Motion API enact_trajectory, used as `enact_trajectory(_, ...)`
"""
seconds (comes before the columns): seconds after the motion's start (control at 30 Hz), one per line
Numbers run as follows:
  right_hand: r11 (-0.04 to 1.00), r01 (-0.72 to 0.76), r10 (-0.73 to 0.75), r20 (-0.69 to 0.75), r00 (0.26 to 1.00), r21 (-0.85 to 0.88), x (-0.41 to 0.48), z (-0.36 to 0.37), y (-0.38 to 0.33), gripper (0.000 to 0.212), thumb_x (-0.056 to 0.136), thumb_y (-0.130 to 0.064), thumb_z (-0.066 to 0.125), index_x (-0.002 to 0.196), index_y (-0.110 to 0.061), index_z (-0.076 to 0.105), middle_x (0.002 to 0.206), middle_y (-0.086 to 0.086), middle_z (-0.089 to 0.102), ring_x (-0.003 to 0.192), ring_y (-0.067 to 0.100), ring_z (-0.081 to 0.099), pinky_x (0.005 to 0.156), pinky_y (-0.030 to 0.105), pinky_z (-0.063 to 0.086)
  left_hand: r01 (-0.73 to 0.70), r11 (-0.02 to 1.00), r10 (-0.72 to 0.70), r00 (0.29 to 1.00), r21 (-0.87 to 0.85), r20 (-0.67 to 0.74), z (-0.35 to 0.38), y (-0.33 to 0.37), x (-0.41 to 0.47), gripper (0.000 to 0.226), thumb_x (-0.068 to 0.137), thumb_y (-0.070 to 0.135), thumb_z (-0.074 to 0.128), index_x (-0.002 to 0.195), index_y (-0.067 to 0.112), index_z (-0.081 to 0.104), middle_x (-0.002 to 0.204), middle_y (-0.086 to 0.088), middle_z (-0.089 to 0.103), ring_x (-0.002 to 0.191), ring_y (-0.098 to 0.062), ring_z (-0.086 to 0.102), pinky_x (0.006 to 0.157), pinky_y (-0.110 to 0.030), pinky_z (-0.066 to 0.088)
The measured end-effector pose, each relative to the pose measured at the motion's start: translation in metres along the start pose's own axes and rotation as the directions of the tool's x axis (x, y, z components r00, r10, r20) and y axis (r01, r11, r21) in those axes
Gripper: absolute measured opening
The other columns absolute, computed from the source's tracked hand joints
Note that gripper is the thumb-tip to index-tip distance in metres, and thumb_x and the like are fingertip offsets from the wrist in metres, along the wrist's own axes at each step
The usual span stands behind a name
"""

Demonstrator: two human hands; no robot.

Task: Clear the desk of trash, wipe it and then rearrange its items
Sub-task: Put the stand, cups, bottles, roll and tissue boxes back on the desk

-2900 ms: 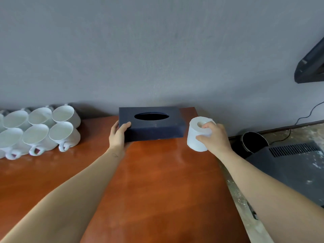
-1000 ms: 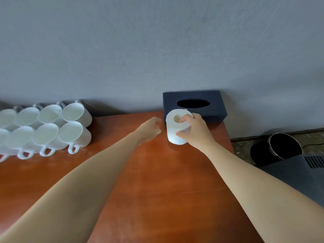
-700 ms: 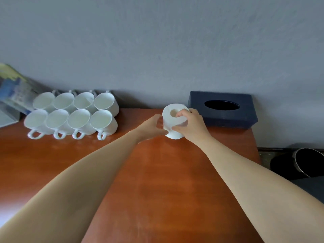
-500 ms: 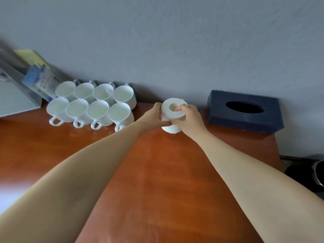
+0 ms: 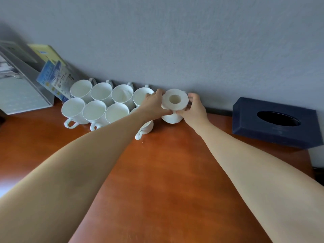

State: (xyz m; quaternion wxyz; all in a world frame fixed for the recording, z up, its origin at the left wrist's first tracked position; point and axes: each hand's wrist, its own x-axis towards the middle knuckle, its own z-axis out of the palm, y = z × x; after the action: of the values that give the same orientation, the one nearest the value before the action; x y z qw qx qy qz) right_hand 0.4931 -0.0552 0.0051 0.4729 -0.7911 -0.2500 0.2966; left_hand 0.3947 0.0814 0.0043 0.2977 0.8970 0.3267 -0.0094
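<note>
White tissue roll (image 5: 174,104) between both hands' fingers (image 5: 193,96)

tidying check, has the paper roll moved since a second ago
Yes. The paper roll has gone left: from right in front of the dark tissue box to beside the white cups near the wall.

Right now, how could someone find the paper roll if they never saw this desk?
Look along the back of the brown desk, by the grey wall. Between the white cups and the dark box is a white roll, held by the left hand and right hand. Unlike the cups, it has no handle, only a middle hole.
</note>
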Motion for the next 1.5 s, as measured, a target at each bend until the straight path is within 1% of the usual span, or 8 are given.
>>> enact_trajectory(0.13,0.999,-0.008,0.008,0.014,1.000,-0.041,0.019,0.014,0.006,0.064,0.082,-0.008,0.074,0.137,-0.013,0.042,0.121,-0.004,0.054,0.110,0.014,0.055,0.101,0.033,0.046,0.023,0.987,-0.020,1.000,0.159,-0.022,-0.004,-0.012,0.015,0.074,0.072,0.043,0.074,0.133,0.014,0.045,0.121,-0.005,0.060,0.117,-0.033,0.048,0.101,-0.042,0.037)
enact_trajectory(0.33,0.999,-0.021,0.022,0.019,1.000,-0.049,0.037,0.018,0.006,0.064,0.084,-0.012,0.071,0.140,-0.016,0.041,0.136,0.002,0.051,0.121,0.018,0.053,0.106,0.037,0.044,0.035,0.976,-0.027,0.999,0.216,-0.041,-0.008,-0.011,0.025,0.072,0.081,0.037,0.071,0.142,0.014,0.040,0.138,-0.009,0.050,0.128,-0.036,0.037,0.103,-0.040,0.033)
enact_trajectory(0.5,0.994,-0.011,0.017,0.059,0.998,-0.106,0.034,0.016,0.002,0.062,0.085,-0.008,0.067,0.141,-0.021,0.041,0.138,0.001,0.050,0.124,0.018,0.051,0.102,0.037,0.047,0.037,0.966,-0.031,0.999,0.256,-0.026,-0.011,-0.008,0.022,0.075,0.083,0.038,0.070,0.145,0.014,0.036,0.143,-0.010,0.045,0.130,-0.035,0.034,0.105,-0.040,0.031)
enact_trajectory(0.63,0.980,0.030,-0.018,0.064,0.998,-0.196,0.023,0.013,-0.011,0.057,0.087,-0.007,0.066,0.139,-0.018,0.045,0.132,0.001,0.053,0.110,0.013,0.053,0.091,0.024,0.044,0.017,0.950,-0.018,1.000,0.312,0.001,-0.015,-0.003,0.010,0.077,0.084,0.036,0.070,0.147,0.014,0.032,0.144,-0.012,0.042,0.133,-0.037,0.033,0.107,-0.043,0.030)
enact_trajectory(0.83,0.937,0.046,0.017,0.176,0.984,-0.346,-0.001,0.009,-0.028,0.055,0.090,-0.012,0.063,0.142,-0.018,0.044,0.145,0.005,0.043,0.127,0.022,0.046,0.090,0.024,0.040,-0.092,0.915,0.049,0.992,0.393,0.118,-0.023,0.003,-0.019,0.073,0.087,0.036,0.062,0.151,0.022,0.030,0.146,-0.006,0.041,0.136,-0.032,0.031,0.108,-0.047,0.028)
enact_trajectory(1.0,0.924,0.049,0.008,0.147,0.989,-0.379,-0.013,0.014,-0.029,0.055,0.091,-0.015,0.062,0.143,-0.018,0.043,0.145,0.006,0.044,0.128,0.025,0.047,0.095,0.030,0.043,-0.111,0.905,0.077,0.992,0.411,0.099,-0.021,0.007,-0.033,0.071,0.088,0.036,0.060,0.151,0.019,0.030,0.146,-0.007,0.041,0.136,-0.032,0.031,0.108,-0.046,0.028)
enact_trajectory(1.17,0.909,0.052,0.015,0.157,0.987,-0.413,-0.029,0.019,-0.027,0.057,0.089,-0.014,0.063,0.142,-0.020,0.042,0.141,0.006,0.046,0.122,0.025,0.051,0.088,0.029,0.043,-0.106,0.881,0.061,0.992,0.462,0.112,-0.024,0.001,-0.057,0.066,0.087,0.037,0.060,0.146,0.021,0.035,0.142,-0.006,0.044,0.133,-0.033,0.034,0.107,-0.044,0.029)
enact_trajectory(1.5,0.766,0.182,-0.079,0.191,0.978,-0.616,-0.034,0.020,-0.027,0.062,0.090,-0.013,0.057,0.147,-0.023,0.035,0.138,0.010,0.044,0.120,0.031,0.050,0.090,0.044,0.050,-0.045,0.894,0.024,0.998,0.446,0.053,-0.025,-0.003,-0.070,0.064,0.088,0.037,0.060,0.145,0.020,0.036,0.141,-0.008,0.045,0.133,-0.034,0.035,0.106,-0.045,0.030)
